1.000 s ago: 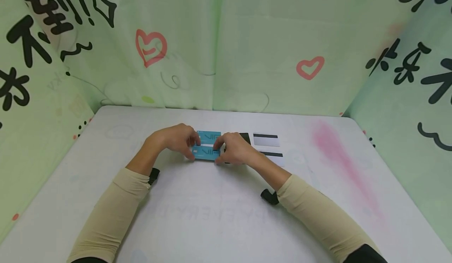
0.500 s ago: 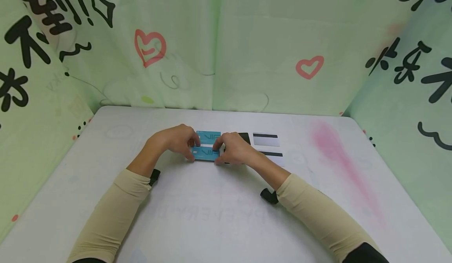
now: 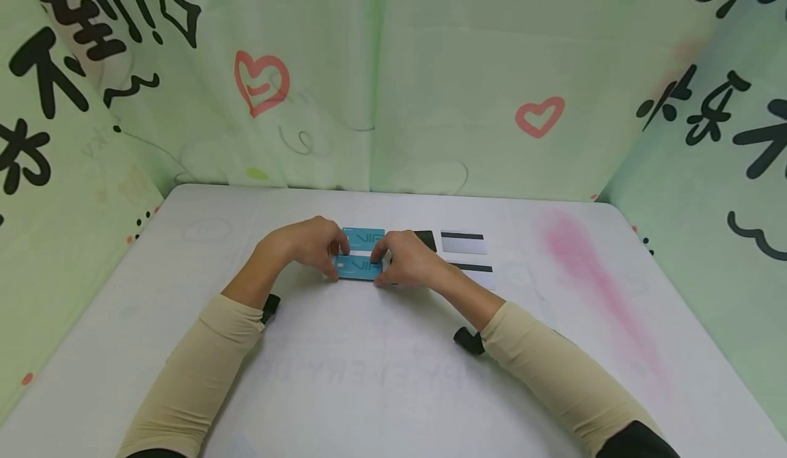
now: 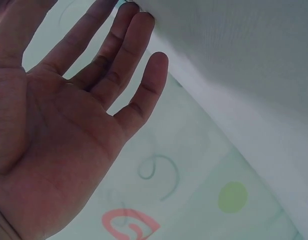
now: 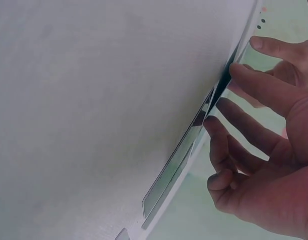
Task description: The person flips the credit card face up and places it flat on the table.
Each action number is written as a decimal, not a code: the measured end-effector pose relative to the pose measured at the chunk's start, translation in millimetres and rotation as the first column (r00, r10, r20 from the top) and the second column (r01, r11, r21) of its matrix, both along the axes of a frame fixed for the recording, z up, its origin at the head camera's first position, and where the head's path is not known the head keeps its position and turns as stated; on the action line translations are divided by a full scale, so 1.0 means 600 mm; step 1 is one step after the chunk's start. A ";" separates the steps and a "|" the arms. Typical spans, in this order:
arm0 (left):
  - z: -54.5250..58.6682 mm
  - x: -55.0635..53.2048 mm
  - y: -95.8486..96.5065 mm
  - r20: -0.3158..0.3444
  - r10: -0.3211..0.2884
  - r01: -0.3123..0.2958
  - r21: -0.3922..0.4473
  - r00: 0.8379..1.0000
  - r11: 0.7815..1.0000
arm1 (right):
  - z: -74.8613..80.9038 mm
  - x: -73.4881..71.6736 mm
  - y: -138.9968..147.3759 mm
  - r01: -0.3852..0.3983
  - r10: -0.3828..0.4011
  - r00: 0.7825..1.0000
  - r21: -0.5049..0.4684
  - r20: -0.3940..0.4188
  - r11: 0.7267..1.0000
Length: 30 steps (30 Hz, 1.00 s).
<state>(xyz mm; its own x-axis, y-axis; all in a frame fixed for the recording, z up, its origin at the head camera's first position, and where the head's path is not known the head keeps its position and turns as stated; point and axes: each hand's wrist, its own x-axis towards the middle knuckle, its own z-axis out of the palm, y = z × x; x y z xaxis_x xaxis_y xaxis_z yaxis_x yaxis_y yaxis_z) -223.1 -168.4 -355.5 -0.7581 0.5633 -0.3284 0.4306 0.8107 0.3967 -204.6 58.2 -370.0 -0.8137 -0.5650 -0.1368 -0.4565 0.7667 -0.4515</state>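
Note:
A blue card marked VIP point(image 3: 356, 267) lies on the table, held at its two short ends. My left hand point(image 3: 310, 243) pinches its left end, thumb at the near corner and a fingertip at the far one. At the right end my right hand point(image 3: 412, 258) grips it between thumb and forefinger. A second blue VIP card point(image 3: 363, 239) lies just beyond, near the left fingertips. In the right wrist view the blue card point(image 5: 223, 82) shows edge-on at the fingertips. The left wrist view shows the palm; the thumb's tip is out of sight.
Beyond the right hand lies a black card point(image 3: 425, 240), partly covered. To its right are two white cards with black stripes, the far one point(image 3: 463, 244) and the near one point(image 3: 476, 275). The white table point(image 3: 369, 383) ends at a green curtain point(image 3: 443, 102).

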 end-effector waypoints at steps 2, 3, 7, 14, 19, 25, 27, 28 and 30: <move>0.001 0.000 0.001 -0.004 -0.002 0.002 0.000 1.000 1.000 | 0.001 0.000 0.001 0.007 -0.007 1.000 -0.001 0.002 1.000; 0.002 0.000 0.002 -0.005 -0.002 0.002 0.001 1.000 1.000 | 0.001 0.000 0.003 0.011 -0.011 1.000 -0.003 0.006 1.000; 0.005 0.001 0.004 -0.015 -0.007 0.007 0.004 1.000 1.000 | 0.003 -0.003 0.010 0.026 -0.025 1.000 -0.023 0.013 0.999; 0.011 -0.004 0.007 -0.034 0.003 -0.002 0.027 0.999 1.000 | 0.015 -0.017 0.035 0.048 -0.049 0.999 -0.061 -0.004 0.997; 0.010 -0.011 0.013 -0.049 -0.005 0.009 0.071 0.999 0.997 | 0.024 -0.028 0.055 0.084 -0.085 0.996 -0.083 -0.004 0.993; 0.011 -0.025 0.027 -0.074 0.005 0.001 0.093 0.997 0.996 | 0.034 -0.045 0.079 0.116 -0.118 0.993 -0.105 -0.015 0.988; 0.012 -0.032 0.035 -0.084 0.000 0.008 0.100 0.996 0.995 | 0.038 -0.052 0.088 0.130 -0.133 0.991 -0.116 -0.013 0.985; 0.013 -0.036 0.039 -0.088 0.001 0.008 0.101 0.996 0.995 | 0.039 -0.055 0.092 0.139 -0.141 0.990 -0.121 -0.010 0.983; 0.014 -0.043 0.047 -0.083 0.005 0.004 0.107 0.996 0.994 | 0.043 -0.061 0.102 0.157 -0.158 0.987 -0.133 0.003 0.978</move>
